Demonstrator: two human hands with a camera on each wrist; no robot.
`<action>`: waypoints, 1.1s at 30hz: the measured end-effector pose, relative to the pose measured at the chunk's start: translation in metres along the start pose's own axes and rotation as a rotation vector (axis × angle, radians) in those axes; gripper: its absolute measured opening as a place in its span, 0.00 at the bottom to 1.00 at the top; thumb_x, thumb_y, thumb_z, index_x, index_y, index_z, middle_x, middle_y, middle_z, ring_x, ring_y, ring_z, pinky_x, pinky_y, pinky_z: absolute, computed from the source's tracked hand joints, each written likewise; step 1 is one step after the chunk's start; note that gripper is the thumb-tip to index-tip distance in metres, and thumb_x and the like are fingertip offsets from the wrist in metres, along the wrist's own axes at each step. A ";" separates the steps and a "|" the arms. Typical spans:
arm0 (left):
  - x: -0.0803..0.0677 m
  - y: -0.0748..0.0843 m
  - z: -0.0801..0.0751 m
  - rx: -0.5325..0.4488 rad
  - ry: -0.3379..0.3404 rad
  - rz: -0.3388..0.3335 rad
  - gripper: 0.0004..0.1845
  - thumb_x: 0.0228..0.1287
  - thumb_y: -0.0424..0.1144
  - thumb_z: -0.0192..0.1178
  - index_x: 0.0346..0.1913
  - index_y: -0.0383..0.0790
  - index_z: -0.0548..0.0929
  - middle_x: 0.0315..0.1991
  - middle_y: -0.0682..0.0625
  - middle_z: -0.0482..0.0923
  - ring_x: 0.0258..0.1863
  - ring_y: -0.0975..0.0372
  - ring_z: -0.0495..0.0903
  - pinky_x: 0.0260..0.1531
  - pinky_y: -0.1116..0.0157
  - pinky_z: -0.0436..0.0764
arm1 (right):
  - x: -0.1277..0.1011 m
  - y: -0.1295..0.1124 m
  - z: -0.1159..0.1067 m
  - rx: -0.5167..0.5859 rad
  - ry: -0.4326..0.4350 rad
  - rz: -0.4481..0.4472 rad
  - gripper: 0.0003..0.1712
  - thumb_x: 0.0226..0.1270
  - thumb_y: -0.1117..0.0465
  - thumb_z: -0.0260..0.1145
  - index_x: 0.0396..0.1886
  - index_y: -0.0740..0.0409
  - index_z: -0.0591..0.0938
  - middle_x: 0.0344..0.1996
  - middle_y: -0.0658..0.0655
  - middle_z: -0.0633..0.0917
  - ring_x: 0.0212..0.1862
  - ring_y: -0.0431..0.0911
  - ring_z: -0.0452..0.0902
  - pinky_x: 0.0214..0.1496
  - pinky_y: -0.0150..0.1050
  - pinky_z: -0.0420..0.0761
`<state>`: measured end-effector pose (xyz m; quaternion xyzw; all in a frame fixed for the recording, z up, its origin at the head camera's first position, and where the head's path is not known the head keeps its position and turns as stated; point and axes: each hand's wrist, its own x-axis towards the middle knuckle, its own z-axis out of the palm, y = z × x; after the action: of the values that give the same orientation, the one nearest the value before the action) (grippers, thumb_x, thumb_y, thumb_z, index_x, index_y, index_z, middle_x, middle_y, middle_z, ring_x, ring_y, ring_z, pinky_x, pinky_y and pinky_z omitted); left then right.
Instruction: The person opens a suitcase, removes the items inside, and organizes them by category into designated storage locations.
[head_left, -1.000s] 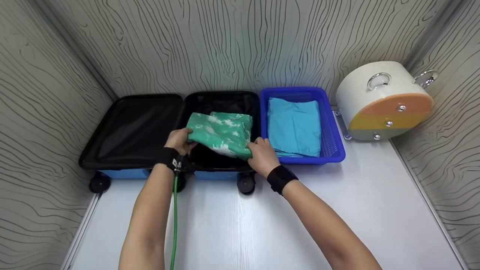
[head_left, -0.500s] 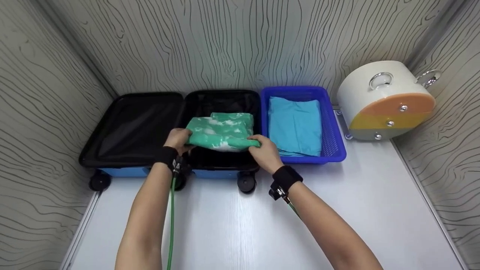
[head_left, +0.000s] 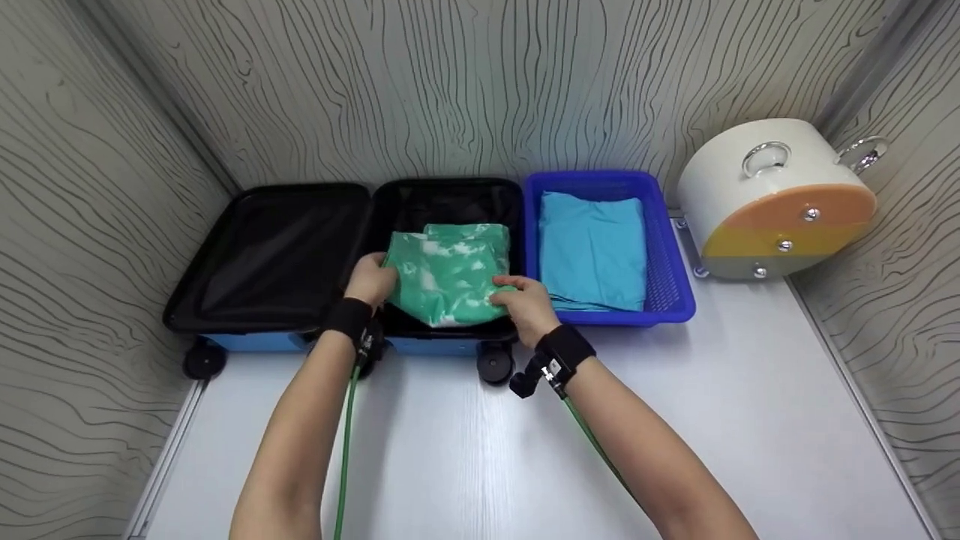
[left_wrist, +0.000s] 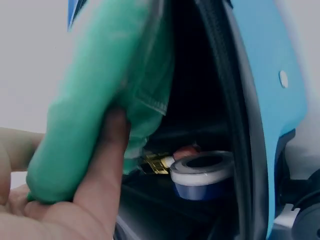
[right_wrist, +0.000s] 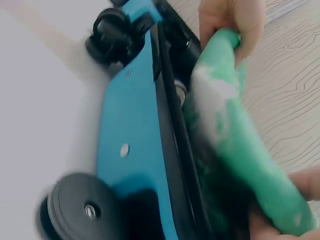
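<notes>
Starting on the far left, there's my open suitcase [head_left: 270, 259], blue shell with a black lining, lying flat on the white table [head_left: 480, 450] with its wheels pointing toward me. The left half just shows bare lining.

My left hand [head_left: 373, 279] is at the left edge of the folded green-and-white garment [head_left: 450, 274], fingers curled round it with the thumb pressed against the fabric. You can see that grip close up in the left wrist view, where my thumb [left_wrist: 107, 165] sits on the bunched green cloth. That same view shows a small round blue-and-white container [left_wrist: 202, 175] down in the suitcase under the garment, with something small and gold next to it that I can't make out.

The garment itself sits in the right half of the suitcase, its near edge over the front rim of the case.

My right hand [head_left: 523, 301] pinches the garment's near right corner, fingers wrapped over the edge. In the right wrist view the cloth is bunched up right above the case's blue shell and one black wheel [right_wrist: 80, 210].

Just to the right, touching the suitcase, is a blue plastic basket [head_left: 671, 262] holding a folded light blue garment [head_left: 592, 251]. Far right, well apart from my hands, a white round box [head_left: 772, 199] with an orange and yellow face lies on its side against the wall.
</notes>
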<state>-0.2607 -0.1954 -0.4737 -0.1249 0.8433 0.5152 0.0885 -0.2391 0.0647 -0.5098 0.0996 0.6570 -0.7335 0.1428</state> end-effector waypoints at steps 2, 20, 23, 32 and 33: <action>-0.002 0.002 0.003 0.028 0.016 0.033 0.29 0.77 0.32 0.42 0.78 0.32 0.61 0.67 0.35 0.71 0.49 0.50 0.77 0.52 0.54 0.77 | -0.001 -0.001 0.002 0.091 -0.025 0.060 0.30 0.66 0.73 0.65 0.69 0.66 0.76 0.70 0.61 0.71 0.39 0.41 0.73 0.45 0.33 0.75; -0.021 0.017 0.016 0.143 0.076 0.222 0.28 0.80 0.33 0.42 0.79 0.36 0.60 0.77 0.41 0.62 0.37 0.50 0.78 0.42 0.57 0.76 | -0.002 -0.007 0.019 0.080 -0.045 -0.085 0.30 0.68 0.79 0.53 0.70 0.65 0.76 0.73 0.62 0.69 0.17 0.37 0.57 0.21 0.28 0.60; -0.025 0.021 0.014 0.121 0.106 0.259 0.28 0.80 0.33 0.42 0.79 0.37 0.61 0.76 0.42 0.63 0.21 0.55 0.66 0.31 0.58 0.71 | -0.003 -0.010 0.022 0.066 -0.028 -0.124 0.28 0.70 0.77 0.54 0.68 0.61 0.79 0.73 0.60 0.70 0.16 0.38 0.53 0.20 0.29 0.58; -0.032 0.046 0.019 0.029 0.193 0.383 0.27 0.82 0.34 0.45 0.80 0.40 0.60 0.77 0.43 0.62 0.30 0.55 0.77 0.35 0.60 0.74 | -0.009 -0.031 0.011 0.095 -0.039 -0.333 0.26 0.75 0.76 0.53 0.70 0.65 0.76 0.69 0.59 0.76 0.76 0.50 0.61 0.74 0.41 0.63; -0.032 0.049 0.022 0.011 0.190 0.395 0.28 0.82 0.34 0.45 0.80 0.40 0.59 0.77 0.44 0.61 0.39 0.54 0.80 0.41 0.61 0.76 | -0.010 -0.033 0.007 0.100 -0.034 -0.361 0.25 0.75 0.76 0.53 0.70 0.66 0.75 0.69 0.59 0.76 0.75 0.50 0.61 0.75 0.42 0.63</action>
<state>-0.2441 -0.1505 -0.4333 -0.0048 0.8588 0.5037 -0.0935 -0.2406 0.0617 -0.4750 -0.0253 0.6246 -0.7804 0.0147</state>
